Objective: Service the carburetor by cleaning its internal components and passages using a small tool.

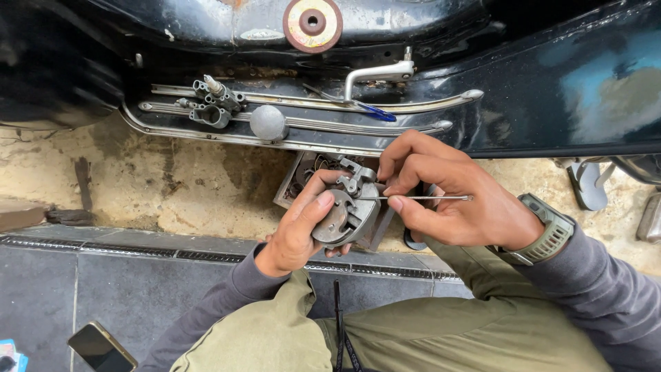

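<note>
My left hand (299,227) grips a grey metal carburettor body (348,207), thumb on its round face. My right hand (447,193) pinches a thin metal rod (427,198) between thumb and forefinger; the rod lies level and its left end points into the carburettor. Both hands sit above my knees in olive trousers, in front of a dark scooter footboard (310,117). A green watch (547,231) is on my right wrist.
Loose carburettor parts (213,103), a grey round cap (268,122) and a blue-handled tool (372,110) rest on the footboard's chrome strips. A square tray (299,176) lies under my hands. A phone (102,348) lies on the dark tiles at lower left. A sandal (585,182) sits at right.
</note>
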